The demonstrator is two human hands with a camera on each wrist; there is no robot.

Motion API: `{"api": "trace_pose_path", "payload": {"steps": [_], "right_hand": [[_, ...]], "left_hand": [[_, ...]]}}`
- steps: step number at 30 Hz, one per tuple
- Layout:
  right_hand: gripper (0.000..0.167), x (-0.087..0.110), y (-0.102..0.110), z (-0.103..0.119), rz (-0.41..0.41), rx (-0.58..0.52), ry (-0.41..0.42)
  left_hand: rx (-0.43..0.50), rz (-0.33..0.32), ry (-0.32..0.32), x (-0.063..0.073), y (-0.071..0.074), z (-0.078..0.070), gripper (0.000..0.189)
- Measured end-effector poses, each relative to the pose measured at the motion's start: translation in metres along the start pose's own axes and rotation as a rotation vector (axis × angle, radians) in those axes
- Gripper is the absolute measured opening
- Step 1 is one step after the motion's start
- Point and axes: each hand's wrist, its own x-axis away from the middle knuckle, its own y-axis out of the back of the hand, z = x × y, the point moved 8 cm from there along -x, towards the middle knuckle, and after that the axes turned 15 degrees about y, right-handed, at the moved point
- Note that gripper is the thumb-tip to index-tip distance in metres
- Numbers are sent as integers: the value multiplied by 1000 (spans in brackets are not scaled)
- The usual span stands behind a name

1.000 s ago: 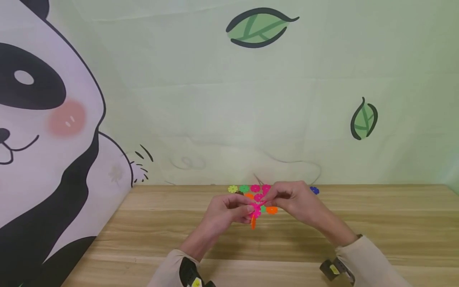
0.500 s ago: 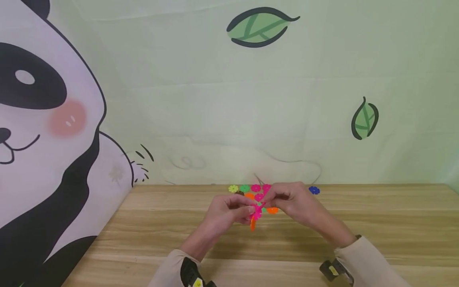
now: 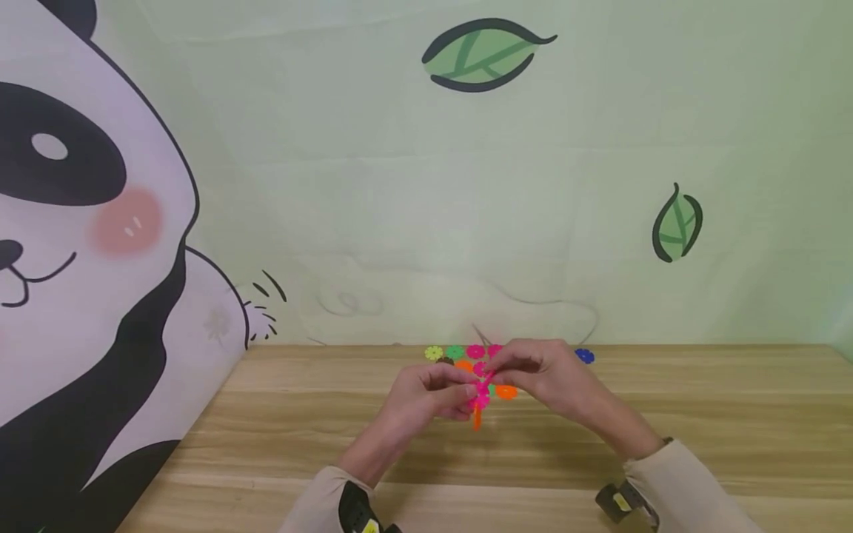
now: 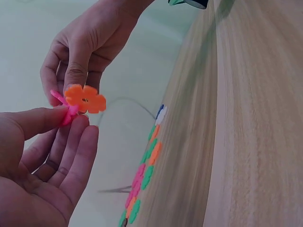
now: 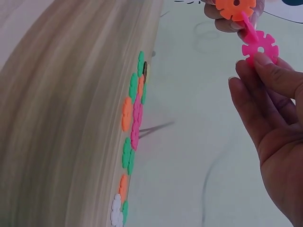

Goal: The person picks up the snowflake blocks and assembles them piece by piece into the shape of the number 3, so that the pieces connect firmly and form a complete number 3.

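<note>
In the head view my left hand (image 3: 426, 396) and right hand (image 3: 543, 374) meet above the wooden table. The left thumb and fingers pinch a pink notched plastic disc (image 5: 250, 30), seen edge-on in the right wrist view. Joined to it is an orange disc (image 4: 87, 99) with rounded petals and a small centre hole. Between thumb and fingers, my right hand holds a second pink disc (image 5: 270, 45), its edge against the first pink one. The left fingers partly hide the spot where the orange and pink discs join.
Several loose discs lie near the table's back edge, behind the hands: a yellow one (image 3: 434, 353), a green one (image 3: 455, 352), an orange one (image 3: 506, 392) and a blue one (image 3: 585, 356) further right. Behind the table (image 3: 333, 444) hangs a printed panda backdrop (image 3: 373, 185).
The orange disc has shifted slightly right below the left fingers, and the pink discs have turned a little. Both hands stay nearly in place, keeping their grip.
</note>
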Motion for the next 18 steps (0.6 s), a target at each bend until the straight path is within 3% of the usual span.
{"api": "trace_pose_path", "payload": {"steps": [8,18], "right_hand": [[23,3,-2,-6,14,-10,-59],[13,7,25,-29,-57,149,-95]], "left_hand": [[0,30,7,-1,-3,3,22],[3,-3,4,0,3,1,24]]}}
